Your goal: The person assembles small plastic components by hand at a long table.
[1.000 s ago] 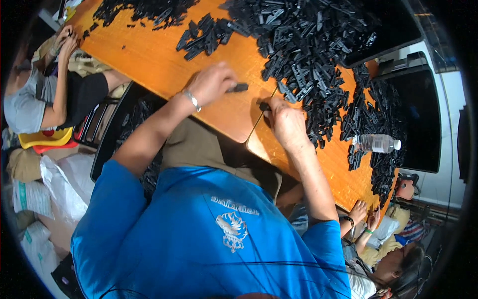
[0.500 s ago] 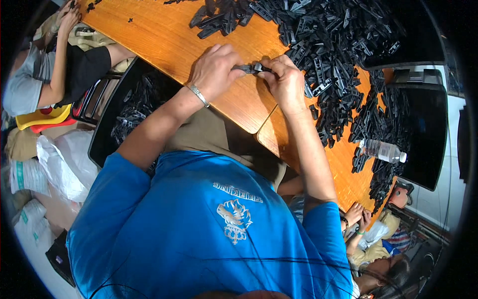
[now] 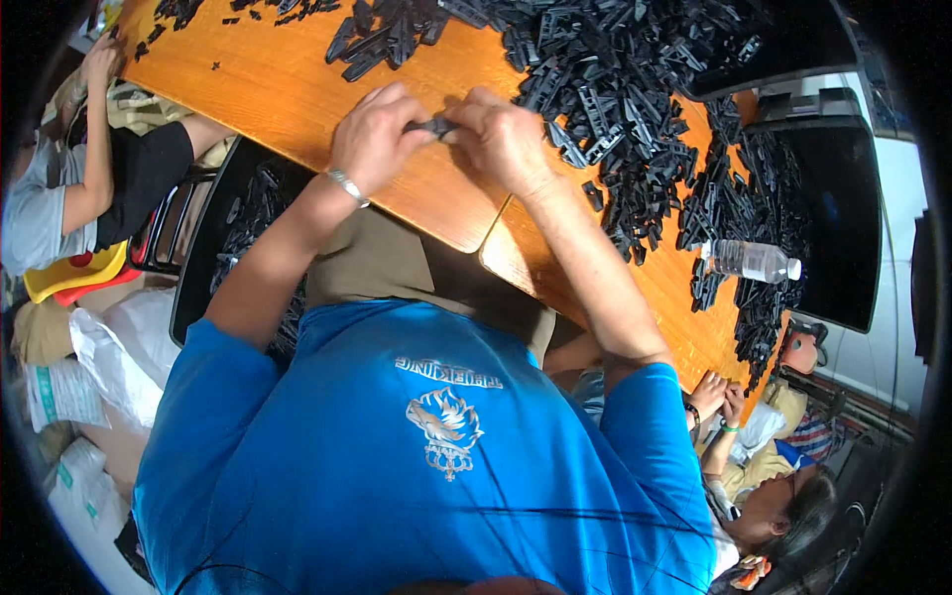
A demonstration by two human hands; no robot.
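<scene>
Over the wooden table, both my hands meet on one small black plastic part. My left hand, with a silver band at the wrist, pinches the part's left end. Fingers of my right hand close round the other end and cover most of it. The part's exact kind cannot be made out. Just beyond my hands lies a small group of similar black plastic pieces. Beside my right hand spreads a large heap of long black plastic pieces.
A clear plastic bottle lies on the pieces at the right. A black bin with more pieces stands left of my lap. Co-workers' hands show at the table's far left and lower right. White sacks lie at left.
The whole view has shifted, so the table and heap sit further left and higher. My right hand has closed further over the part, hiding more of it. The left hand keeps its pinch.
</scene>
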